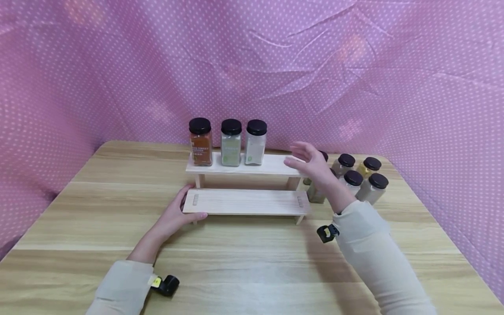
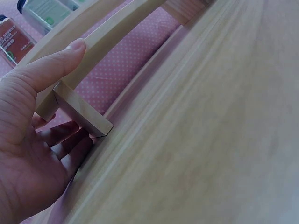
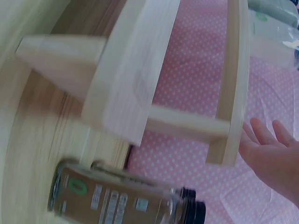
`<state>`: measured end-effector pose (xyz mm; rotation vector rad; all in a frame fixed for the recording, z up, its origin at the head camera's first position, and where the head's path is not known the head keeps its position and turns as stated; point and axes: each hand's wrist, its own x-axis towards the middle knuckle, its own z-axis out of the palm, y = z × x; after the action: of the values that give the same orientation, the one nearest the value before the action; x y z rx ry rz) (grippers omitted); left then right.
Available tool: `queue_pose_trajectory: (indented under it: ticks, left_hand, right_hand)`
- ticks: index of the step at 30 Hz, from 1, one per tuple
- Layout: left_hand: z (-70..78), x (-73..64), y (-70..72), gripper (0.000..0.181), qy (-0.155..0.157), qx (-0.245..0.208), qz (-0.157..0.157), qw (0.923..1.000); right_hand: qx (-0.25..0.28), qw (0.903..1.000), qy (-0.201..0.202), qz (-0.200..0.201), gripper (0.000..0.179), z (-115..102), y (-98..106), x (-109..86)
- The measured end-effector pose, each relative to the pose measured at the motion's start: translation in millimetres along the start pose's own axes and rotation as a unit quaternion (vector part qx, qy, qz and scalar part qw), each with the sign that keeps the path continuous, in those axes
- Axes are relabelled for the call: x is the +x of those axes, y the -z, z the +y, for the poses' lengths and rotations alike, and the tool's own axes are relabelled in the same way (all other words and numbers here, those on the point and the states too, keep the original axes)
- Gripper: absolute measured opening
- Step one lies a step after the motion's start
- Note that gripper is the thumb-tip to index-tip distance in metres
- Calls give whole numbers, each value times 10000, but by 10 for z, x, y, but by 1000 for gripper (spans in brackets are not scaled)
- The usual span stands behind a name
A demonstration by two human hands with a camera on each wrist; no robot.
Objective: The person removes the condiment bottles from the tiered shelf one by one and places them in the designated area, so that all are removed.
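A two-step wooden spice rack (image 1: 244, 202) stands on the table. My left hand (image 1: 175, 213) grips the left end of its lower step, the thumb (image 2: 65, 60) along the front edge and the other fingers around the leg (image 2: 84, 109). On the upper step (image 1: 281, 164), toward the left, are a jar of red sweet pepper (image 1: 201, 148), a jar of pale green powder (image 1: 230, 148) and a jar of white powder (image 1: 256, 146). My right hand (image 1: 313, 166), fingers loosely bent and holding nothing, hovers by the right end of that step.
Several black-lidded spice jars (image 1: 353, 178) stand in a group right of the rack, partly hidden behind my right hand. One jar with brown contents (image 3: 117, 198) is close to the rack's right end. A pink dotted cloth (image 1: 252, 65) hangs behind the wooden table (image 1: 236, 262).
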<state>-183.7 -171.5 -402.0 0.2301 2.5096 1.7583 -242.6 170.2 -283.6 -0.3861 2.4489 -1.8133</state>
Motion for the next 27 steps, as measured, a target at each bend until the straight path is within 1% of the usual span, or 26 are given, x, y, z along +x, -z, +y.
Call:
queue_pose_trajectory:
  ticks: [4,10,16,22,27]
  left_hand:
    - [1,-1,3,97,14,-1,-4,10000]
    - [10,-4,7,97,-17,-20,4,10000]
    - [14,-5,3,97,17,9,-11,10000]
    - [6,-1,2,97,-14,18,-28,10000]
    - [1,3,0,97,-8,-40,-44,10000]
  right_hand:
    - [172,9998,6,76,64,-32,-124,29]
    - [608,9981,65,39,62,-61,-302,102]
    - [546,9982,32,254,67,-79,-438,187]
    - [641,9974,143,306,65,-91,-563,270]
    - [520,9978,188,373,65,-136,-629,312]
